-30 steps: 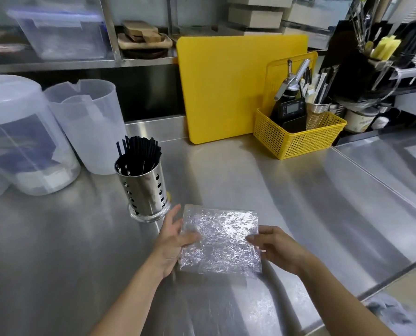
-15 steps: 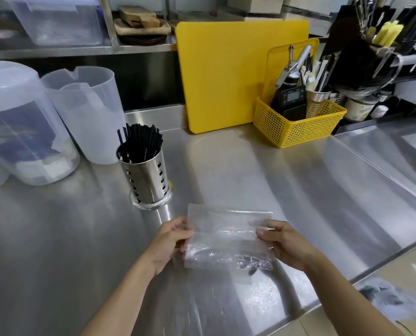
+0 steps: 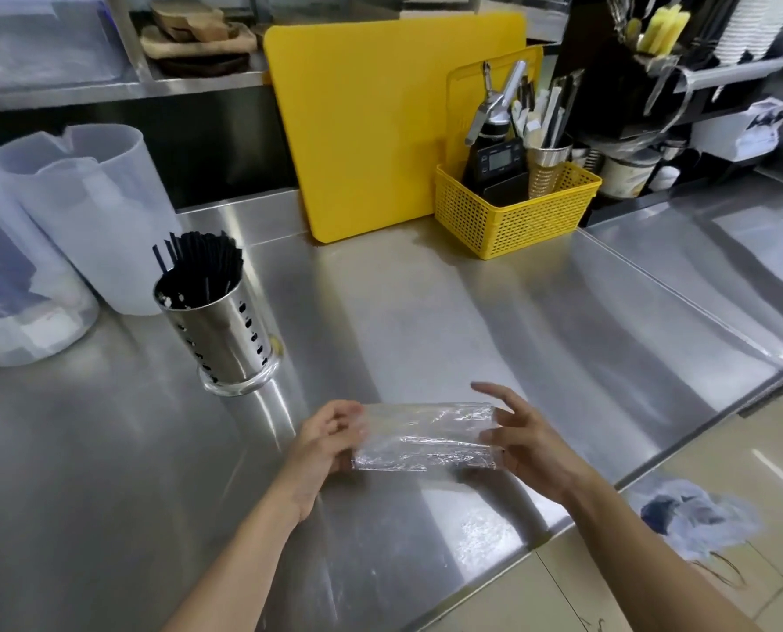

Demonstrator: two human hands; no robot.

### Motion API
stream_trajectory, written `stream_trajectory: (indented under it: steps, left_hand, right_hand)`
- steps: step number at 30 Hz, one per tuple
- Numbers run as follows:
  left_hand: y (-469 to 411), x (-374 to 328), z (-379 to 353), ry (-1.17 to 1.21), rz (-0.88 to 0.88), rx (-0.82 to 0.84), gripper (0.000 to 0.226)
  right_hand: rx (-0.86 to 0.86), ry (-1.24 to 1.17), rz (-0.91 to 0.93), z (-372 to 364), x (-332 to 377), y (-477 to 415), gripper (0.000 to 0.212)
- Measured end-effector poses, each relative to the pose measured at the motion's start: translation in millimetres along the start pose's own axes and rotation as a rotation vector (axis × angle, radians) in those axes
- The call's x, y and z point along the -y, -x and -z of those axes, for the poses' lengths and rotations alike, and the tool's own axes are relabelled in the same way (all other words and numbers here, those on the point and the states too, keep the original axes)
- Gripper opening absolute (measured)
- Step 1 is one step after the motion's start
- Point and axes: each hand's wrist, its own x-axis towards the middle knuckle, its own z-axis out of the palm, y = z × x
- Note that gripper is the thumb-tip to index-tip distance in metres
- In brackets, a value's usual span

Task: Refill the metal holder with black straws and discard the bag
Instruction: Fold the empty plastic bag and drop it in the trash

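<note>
**Empty bag in hand, bin off the counter's edge**

Stainless steel counter [image 3: 494, 312] runs across my view, with a yellow cutting board [image 3: 380, 120] and a yellow basket [image 3: 513, 212] of tools at the back. To my left the metal holder [image 3: 218, 335] stands upright and packed with black straws [image 3: 198, 262], so I judge the refill done and only the discard left.

I have the clear plastic bag [image 3: 426, 437] stretched flat just above the counter, well apart from the holder. My left hand [image 3: 323, 442] pinches its left end with curled fingers – a closed grip. My right hand [image 3: 524, 442] holds the right end more loosely, thumb against the film and the upper fingers spread open.

What worries me is that loose right side: the film is thin and slick, and it could slip out and flop onto the counter. Whether any straw is left inside I cannot tell – binning it unchecked would waste it. Something like a bag-lined bin [image 3: 695, 513] shows below the counter edge at my right; a careless toss of so light a bag could drift past it to the floor.
</note>
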Motion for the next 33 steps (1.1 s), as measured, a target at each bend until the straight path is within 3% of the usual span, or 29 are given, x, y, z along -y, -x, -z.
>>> stream_trajectory:
  steps: [2, 4, 7, 9, 11, 18, 33]
  left_hand:
    - [-4, -1, -16, -0.007, 0.000, -0.027, 0.062]
    - [-10, -2, -35, 0.011, 0.018, -0.045, 0.070]
    - [-21, -3, -75, 0.015, 0.032, -0.016, 0.046]
    - [-28, 1, -107, -0.013, 0.028, -0.032, 0.020]
    - [-37, 8, -143, -0.039, 0.032, -0.042, 0.010]
    - [-61, 28, -284, -0.203, 0.024, 0.044, 0.013]
    - [-99, 69, -480, -0.311, 0.067, 0.282, 0.018]
  right_hand:
    - [-0.102, -0.010, 0.029, 16, 1, 1, 0.053]
    - [-0.210, 0.022, 0.078, 32, 7, 4, 0.035]
    - [-0.305, 0.024, 0.092, 56, 23, 16, 0.010]
    - [-0.320, -0.025, 0.092, 79, 34, 25, 0.012]
    - [-0.339, -0.007, 0.113, 107, 44, 36, 0.012]
    - [-0.503, 0.338, 0.214, 221, 80, 85, 0.014]
    - [-0.885, 0.263, 0.310, 383, 98, 174, 0.009]
